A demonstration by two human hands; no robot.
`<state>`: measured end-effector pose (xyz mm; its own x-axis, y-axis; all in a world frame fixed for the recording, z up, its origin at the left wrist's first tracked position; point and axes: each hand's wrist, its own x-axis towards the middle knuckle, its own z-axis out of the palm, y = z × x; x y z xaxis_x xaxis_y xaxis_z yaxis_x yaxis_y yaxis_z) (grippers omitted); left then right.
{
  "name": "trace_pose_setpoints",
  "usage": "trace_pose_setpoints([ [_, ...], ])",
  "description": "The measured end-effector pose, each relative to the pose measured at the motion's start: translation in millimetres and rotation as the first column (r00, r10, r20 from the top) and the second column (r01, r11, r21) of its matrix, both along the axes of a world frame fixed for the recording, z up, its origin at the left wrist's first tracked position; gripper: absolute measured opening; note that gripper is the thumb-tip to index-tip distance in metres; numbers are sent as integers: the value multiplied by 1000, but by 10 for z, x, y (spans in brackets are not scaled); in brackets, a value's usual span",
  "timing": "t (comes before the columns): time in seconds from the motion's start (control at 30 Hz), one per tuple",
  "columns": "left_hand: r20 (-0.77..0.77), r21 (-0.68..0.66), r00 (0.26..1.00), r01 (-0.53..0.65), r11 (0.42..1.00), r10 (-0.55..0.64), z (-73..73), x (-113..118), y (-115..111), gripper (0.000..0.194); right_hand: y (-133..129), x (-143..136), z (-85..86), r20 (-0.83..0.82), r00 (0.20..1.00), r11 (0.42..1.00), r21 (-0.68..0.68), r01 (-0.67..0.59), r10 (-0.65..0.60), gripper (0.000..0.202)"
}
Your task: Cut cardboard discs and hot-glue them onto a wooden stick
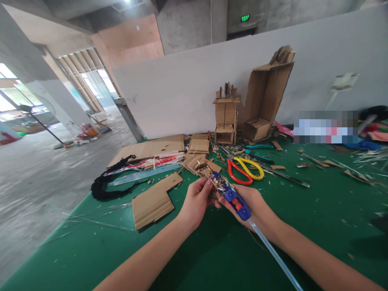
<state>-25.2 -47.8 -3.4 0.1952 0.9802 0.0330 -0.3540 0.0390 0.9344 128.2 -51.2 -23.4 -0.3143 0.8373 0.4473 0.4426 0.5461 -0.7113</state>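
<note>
A blue hot glue gun is gripped in my right hand, its nozzle pointing away from me. A long clear glue stick sticks out of its rear toward me. My left hand is closed in a pinch close to the nozzle. What its fingers hold is too small to make out. Just beyond the nozzle lie small cardboard pieces. Scissors with one red and one yellow handle rest past my right hand. An L-shaped cardboard piece lies left of my left hand.
Two cardboard structures, a small one and a taller one, stand against the white partition. Black yarn, teal-handled pliers, a metal rod and scraps lie on the green table. Its left edge drops to concrete floor.
</note>
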Motion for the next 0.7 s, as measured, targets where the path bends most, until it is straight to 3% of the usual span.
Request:
trace_pose_setpoints([
  [0.23,34,3,999,24,1000,-25,-6,-2,8,31,-26,11,87,52,997,999,3,49,-49,6],
  [0.43,81,9,995,58,998,-58,-18,-3,5,29,-9,-8,64,15,999,999,-5,50,-50,8],
  [0.63,76,-26,996,45,999,-43,14,7,-12,26,-51,22,73,16,999,999,-22,-50,50,15],
  [0.7,59,-26,998,32,999,-30,25,6,-18,26,-61,21,51,26,999,999,-21,-25,26,11],
])
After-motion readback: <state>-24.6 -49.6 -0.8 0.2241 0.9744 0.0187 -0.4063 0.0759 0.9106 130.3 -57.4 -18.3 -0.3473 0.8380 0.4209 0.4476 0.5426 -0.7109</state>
